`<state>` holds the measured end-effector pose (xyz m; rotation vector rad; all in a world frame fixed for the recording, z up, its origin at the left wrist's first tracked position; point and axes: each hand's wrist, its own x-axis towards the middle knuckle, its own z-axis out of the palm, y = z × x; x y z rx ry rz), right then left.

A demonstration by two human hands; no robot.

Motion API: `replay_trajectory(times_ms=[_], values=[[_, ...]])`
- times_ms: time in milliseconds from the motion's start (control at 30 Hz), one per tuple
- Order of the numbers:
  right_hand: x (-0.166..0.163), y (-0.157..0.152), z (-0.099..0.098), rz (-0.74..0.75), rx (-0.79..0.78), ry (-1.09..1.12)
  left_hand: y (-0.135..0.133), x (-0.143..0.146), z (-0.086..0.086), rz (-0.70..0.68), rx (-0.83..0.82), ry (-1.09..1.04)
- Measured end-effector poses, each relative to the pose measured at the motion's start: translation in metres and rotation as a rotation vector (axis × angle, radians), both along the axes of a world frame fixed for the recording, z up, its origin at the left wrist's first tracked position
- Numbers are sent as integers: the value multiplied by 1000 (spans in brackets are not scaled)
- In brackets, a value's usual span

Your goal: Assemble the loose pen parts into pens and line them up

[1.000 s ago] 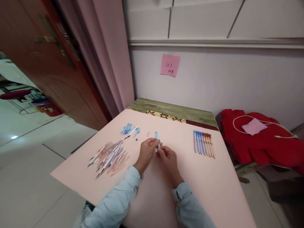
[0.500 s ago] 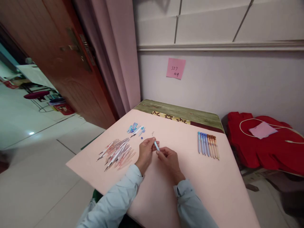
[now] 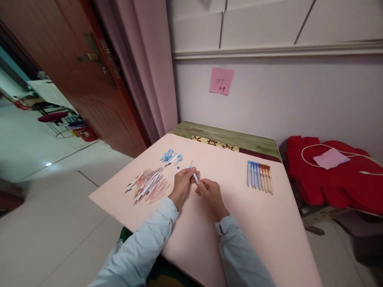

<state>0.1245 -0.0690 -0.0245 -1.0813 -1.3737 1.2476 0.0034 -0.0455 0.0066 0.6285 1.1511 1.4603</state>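
Note:
A short light-blue pen part is pinched between my two hands over the middle of the table. My left hand grips its upper end, with the fingers closed. At its lower end, the thumb and fingers of my right hand are closed on it. Left of my hands lies a loose heap of pen barrels and refills in pale pink and white. Behind that heap are small blue and purple pen pieces, with one dark blue bit apart from them. A row of assembled pens, blue and brown, lies at the right.
The pale pink table top stands against a wall bearing a pink note. To the right, a red cloth carries a white cable and pink paper. A brown door and purple curtain are at the left.
The light-blue pen part stays in both hands and has tilted slightly more upright. The view has shifted a little, and the pens on the table lie as before.

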Motion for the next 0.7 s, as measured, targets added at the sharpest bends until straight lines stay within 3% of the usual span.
replay_trajectory(times_ms=[200, 400, 500, 700], values=[[0, -4, 13, 66, -215, 197, 7, -10, 7, 66, -30, -51], [-1, -3, 14, 110, -194, 186, 7, -13, 5, 95, -19, -2], [-1, -2, 12, 87, -191, 175, 4, -10, 5, 28, 5, 33], [2, -1, 15, -44, -107, 186, -1, -7, 9, -244, 27, 14]])
